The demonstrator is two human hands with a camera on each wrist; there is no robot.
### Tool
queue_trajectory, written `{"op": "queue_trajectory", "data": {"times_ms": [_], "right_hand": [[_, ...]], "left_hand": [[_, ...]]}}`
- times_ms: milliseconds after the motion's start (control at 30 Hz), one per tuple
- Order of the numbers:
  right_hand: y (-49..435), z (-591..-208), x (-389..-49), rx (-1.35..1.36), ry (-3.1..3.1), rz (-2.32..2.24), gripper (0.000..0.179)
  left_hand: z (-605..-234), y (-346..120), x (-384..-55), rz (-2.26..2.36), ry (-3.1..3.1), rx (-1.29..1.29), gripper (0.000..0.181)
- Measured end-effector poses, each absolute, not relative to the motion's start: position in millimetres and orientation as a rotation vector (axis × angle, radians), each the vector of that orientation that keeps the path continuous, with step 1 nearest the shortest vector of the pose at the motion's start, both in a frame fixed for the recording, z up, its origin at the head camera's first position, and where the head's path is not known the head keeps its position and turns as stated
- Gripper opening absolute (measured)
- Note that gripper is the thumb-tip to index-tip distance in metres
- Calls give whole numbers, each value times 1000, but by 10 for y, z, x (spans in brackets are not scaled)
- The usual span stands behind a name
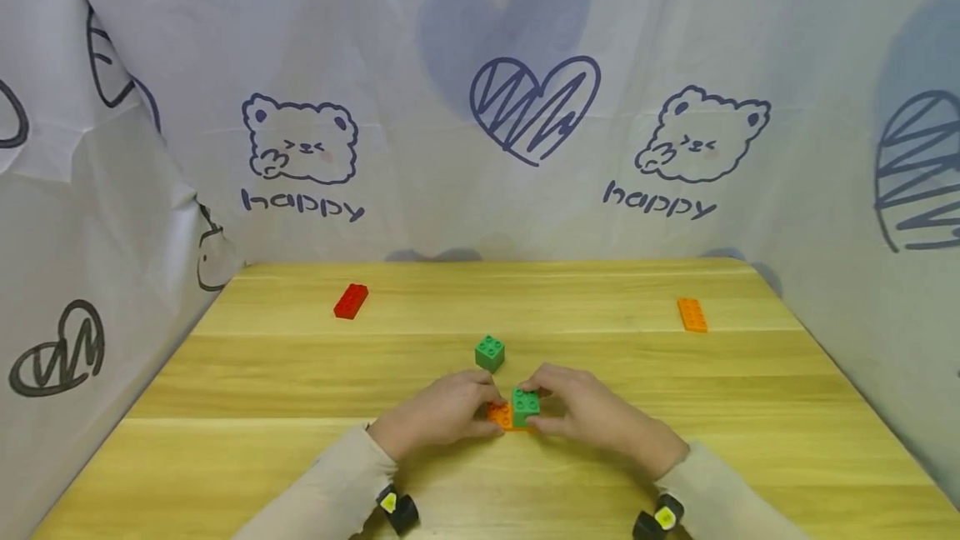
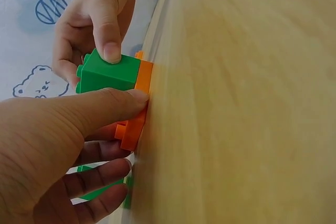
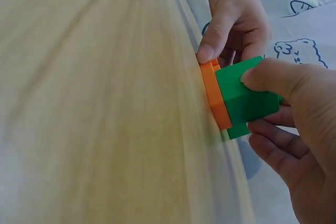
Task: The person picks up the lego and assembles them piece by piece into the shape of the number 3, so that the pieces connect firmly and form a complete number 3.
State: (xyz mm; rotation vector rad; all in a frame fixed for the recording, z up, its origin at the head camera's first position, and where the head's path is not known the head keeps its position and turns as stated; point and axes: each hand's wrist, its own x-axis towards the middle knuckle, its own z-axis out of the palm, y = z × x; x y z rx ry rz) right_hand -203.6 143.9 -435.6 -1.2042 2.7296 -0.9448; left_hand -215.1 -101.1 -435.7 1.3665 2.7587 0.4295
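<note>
A green block [image 1: 526, 410] with studs on top sits on the right part of a flat orange building brick [image 1: 499, 416]. My left hand [image 1: 441, 413] pinches the left part of the orange brick, thumb on its near side in the left wrist view. From the right, my right hand [image 1: 592, 417] grips the green block between thumb and fingers; the right wrist view shows the thumb pressed on the block's green side [image 3: 244, 90]. Just beyond both hands stands a second green block [image 1: 490, 353], studs up and untouched.
Toward the back left of the wooden table [image 1: 300, 382] lies a red brick [image 1: 351, 302]. Another flat orange brick [image 1: 692, 315] lies at the back right. White cloth [image 1: 420, 190] with drawn hearts and bears hangs behind and beside the table.
</note>
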Motion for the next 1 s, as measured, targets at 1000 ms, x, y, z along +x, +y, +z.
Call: {"op": "queue_trajectory", "data": {"times_ms": [1000], "right_hand": [[1538, -4463, -2080, -1054, 2591, -1183, 44]], "left_hand": [[-4334, -1023, -2155, 419, 2746, 1375, 31]]}}
